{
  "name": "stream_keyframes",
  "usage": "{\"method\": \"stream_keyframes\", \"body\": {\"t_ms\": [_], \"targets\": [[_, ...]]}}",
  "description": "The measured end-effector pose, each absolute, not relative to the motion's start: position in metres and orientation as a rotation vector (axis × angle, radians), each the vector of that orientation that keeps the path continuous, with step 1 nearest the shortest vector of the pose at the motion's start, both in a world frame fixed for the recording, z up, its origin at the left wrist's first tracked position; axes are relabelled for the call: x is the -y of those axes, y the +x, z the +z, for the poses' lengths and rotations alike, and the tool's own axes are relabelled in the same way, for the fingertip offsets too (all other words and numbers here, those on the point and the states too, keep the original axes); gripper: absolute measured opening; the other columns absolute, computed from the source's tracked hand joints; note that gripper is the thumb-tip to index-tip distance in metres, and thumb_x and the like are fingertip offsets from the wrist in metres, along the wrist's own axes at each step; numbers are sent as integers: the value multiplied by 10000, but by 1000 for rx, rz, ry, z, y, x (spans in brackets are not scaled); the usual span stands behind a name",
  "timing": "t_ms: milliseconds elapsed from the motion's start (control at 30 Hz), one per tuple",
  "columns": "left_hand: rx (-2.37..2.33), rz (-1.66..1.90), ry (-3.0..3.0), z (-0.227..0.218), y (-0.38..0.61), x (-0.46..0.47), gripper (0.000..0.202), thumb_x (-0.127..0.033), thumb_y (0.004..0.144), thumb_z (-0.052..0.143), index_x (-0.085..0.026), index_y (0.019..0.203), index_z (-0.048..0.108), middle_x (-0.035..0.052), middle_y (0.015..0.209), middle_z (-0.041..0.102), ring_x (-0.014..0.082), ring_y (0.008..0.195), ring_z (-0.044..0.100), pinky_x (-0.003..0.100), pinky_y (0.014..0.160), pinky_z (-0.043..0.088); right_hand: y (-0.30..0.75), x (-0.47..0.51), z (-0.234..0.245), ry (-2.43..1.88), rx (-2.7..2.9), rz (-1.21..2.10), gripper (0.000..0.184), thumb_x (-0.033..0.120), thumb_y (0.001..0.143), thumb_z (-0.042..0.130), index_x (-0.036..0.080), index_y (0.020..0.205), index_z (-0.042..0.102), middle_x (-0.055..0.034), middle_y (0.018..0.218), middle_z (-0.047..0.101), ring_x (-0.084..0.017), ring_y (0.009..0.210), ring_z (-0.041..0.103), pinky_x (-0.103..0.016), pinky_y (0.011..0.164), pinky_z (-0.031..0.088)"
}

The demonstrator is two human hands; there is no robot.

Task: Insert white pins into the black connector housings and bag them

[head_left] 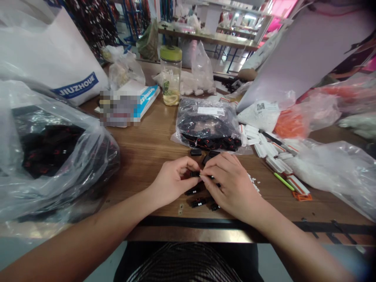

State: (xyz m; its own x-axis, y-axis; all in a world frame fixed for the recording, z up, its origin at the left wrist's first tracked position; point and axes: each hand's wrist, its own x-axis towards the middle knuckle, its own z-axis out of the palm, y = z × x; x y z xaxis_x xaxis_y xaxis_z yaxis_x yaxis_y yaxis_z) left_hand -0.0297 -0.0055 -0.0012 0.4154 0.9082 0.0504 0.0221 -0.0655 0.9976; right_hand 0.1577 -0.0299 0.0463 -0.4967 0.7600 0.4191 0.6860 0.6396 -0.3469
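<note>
My left hand [173,181] and my right hand [228,184] meet over the wooden table [147,149] near its front edge. Both pinch one small black plastic part [195,173] between thumb and fingers. Several more small black parts [197,202] with white dots lie under and just before my hands. Two loose black parts [196,152] rest a little farther back. Behind them lies a clear bag of black parts with red marks [207,129].
A large clear bag of black parts [49,152] fills the left. White clips [273,154], a green pen [283,181] and clear bags [337,168] lie at right. A green-lidded jar [170,74], a white box [129,102] and a white shopping bag [58,58] stand behind.
</note>
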Motion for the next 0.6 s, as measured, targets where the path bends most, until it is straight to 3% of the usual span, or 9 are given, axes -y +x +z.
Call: {"method": "stream_keyframes", "body": {"t_ms": [200, 600], "targets": [[-895, 912, 1388, -1, -30, 5, 160, -188, 757, 723, -174, 882, 624, -20, 759, 639, 103, 620, 575, 239, 579, 499, 162, 32, 43, -1063, 2259, 156, 157, 147, 898, 604, 178, 1017, 701, -50, 934, 723, -205, 901, 602, -396, 842, 449], [-901, 871, 1369, 0, -33, 4, 188, -205, 727, 739, -169, 888, 648, -20, 719, 640, 108, 589, 587, 247, 581, 505, 158, 35, 42, -1068, 2327, 148, 192, 148, 898, 590, 179, 1012, 742, -58, 938, 714, -211, 874, 602, -401, 785, 461]]}}
